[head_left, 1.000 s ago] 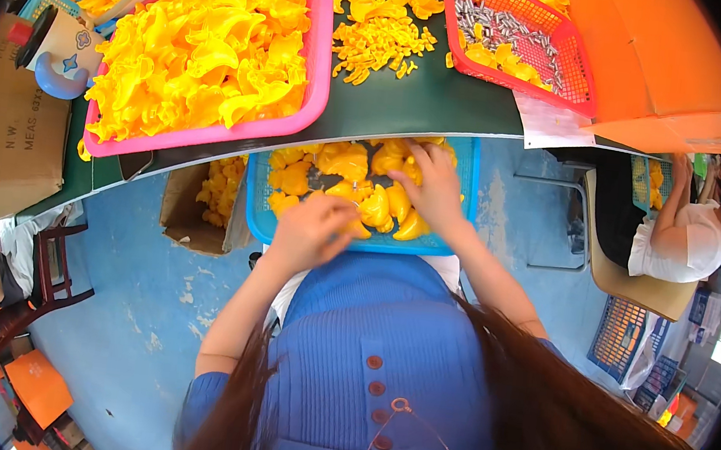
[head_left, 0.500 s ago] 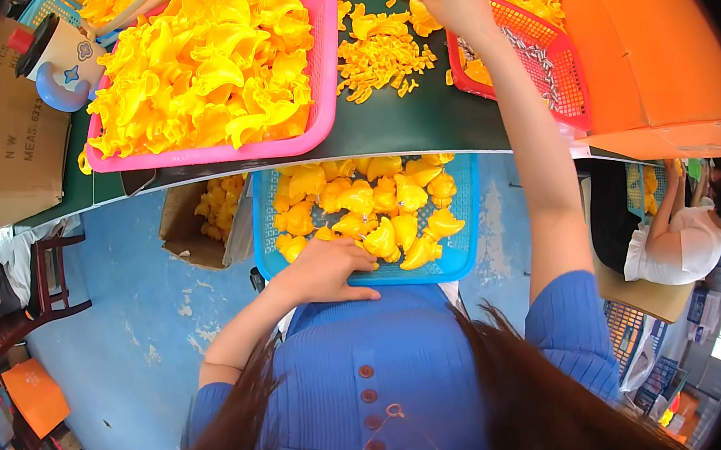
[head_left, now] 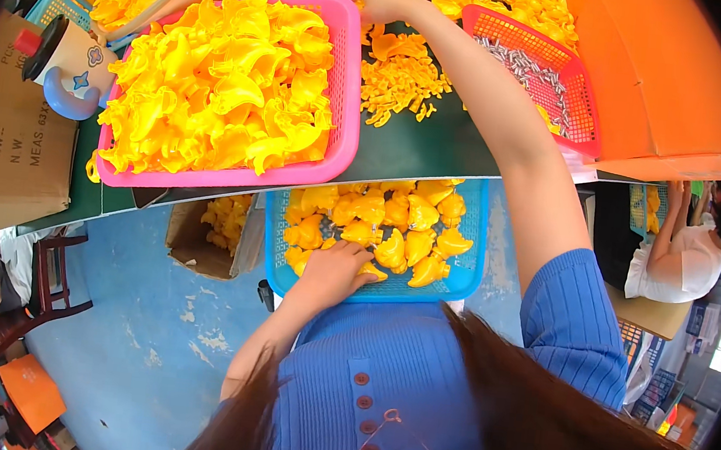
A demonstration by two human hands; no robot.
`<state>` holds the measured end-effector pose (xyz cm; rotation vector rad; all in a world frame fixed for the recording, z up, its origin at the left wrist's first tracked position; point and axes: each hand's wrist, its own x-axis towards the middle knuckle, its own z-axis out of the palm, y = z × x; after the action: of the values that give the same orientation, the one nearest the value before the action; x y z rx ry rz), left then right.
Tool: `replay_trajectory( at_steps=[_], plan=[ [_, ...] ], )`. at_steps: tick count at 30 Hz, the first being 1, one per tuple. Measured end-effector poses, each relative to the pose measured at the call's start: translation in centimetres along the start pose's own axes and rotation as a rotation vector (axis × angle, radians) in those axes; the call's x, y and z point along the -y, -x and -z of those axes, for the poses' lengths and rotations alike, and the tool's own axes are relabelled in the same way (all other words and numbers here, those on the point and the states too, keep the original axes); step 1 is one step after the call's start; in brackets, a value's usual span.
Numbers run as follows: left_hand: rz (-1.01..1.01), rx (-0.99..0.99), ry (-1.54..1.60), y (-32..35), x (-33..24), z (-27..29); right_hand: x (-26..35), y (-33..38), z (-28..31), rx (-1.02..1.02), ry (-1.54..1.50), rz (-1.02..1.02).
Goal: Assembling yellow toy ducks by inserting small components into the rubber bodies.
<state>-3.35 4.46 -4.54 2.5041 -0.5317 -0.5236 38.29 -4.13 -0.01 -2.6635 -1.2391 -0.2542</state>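
Nearest the blue top, the left hand [head_left: 333,273] lies over the near rim of a blue basket [head_left: 459,290], its fingers bent against one of the glossy yellow pieces [head_left: 391,250] inside; whether they pinch it cannot be told. These pieces are rounded and closed in shape, several tapering to a blunt point — some show silvery bits between them. The basket's far side passes beneath the curved near edge of the green table [head_left: 439,150]. Left of it, a cardboard carton [head_left: 180,224] holds more yellow pieces, and blue floor [head_left: 143,290] runs alongside. On the table, a pink basket [head_left: 348,109] is heaped above its rim with thin, curved yellow shells [head_left: 235,80] and reaches the table edge. A strip of green tabletop shows between that edge and a pile of small yellow parts [head_left: 398,80]. Right of the pile, a red basket [head_left: 584,117] with metal pieces [head_left: 523,62] stands against an orange box [head_left: 658,72], narrowing that side. Farthest out, the right hand [head_left: 379,3] reaches into loose shells just beyond the pink basket — its fingertips are poorly seen, so its grip cannot be determined.
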Motion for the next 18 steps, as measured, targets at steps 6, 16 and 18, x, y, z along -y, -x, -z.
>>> replay_trajectory(
  at_steps=[6, 16, 18],
  plan=[
    [-0.015, -0.016, 0.079, 0.3, 0.3, 0.4, 3.6, -0.1, 6.3, 0.459, 0.293, -0.188],
    [-0.001, -0.127, 0.164, 0.5, -0.1, 2.4, -0.9, -7.5, -1.3, -0.335, -0.428, -0.273],
    [-0.05, -0.236, 0.237, 0.9, 0.4, 2.3, 1.2, -6.8, 0.6, -0.425, -0.639, -0.42]
  ],
)
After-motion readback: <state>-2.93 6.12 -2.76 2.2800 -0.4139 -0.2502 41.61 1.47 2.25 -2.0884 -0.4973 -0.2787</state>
